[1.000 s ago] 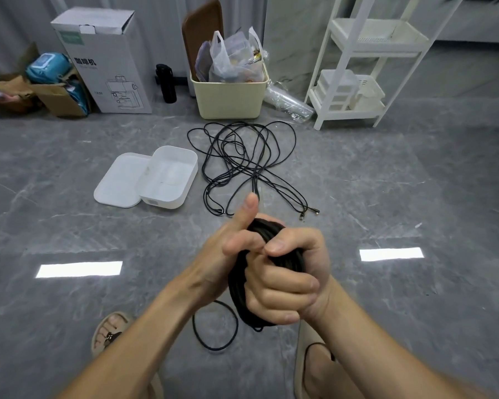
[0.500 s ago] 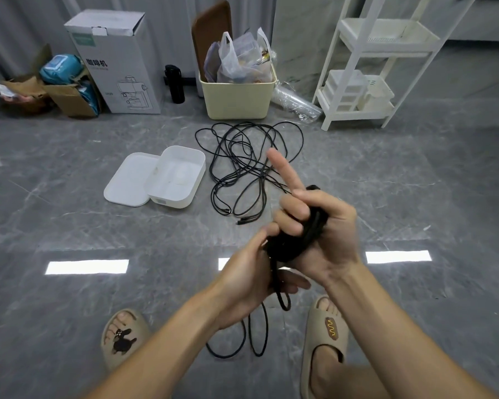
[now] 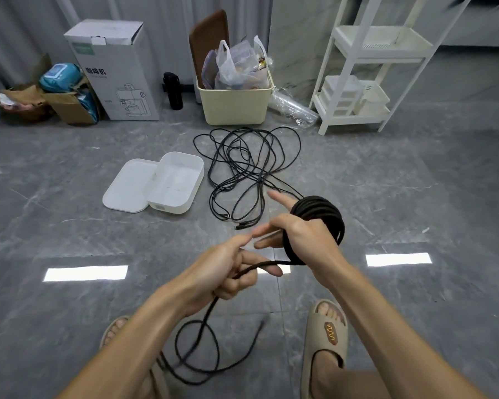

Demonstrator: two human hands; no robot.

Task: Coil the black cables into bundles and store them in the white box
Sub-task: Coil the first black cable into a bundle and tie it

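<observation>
One black cable is in my hands. Its coil (image 3: 320, 210) is wound around my right hand (image 3: 303, 237), whose fingers are straight and apart. The free strand (image 3: 202, 335) runs leftward into my left hand (image 3: 228, 272), which is curled round it, then hangs to the floor. The white box (image 3: 182, 180) lies open ahead, to the left.

Left sandal (image 3: 113, 326) mostly behind forearm (image 3: 144, 335); black cable (image 3: 206, 315) end blurred, perhaps plug.

Box (image 3: 172, 207) left of cables (image 3: 244, 172), lid (image 3: 127, 187) left of box
</observation>
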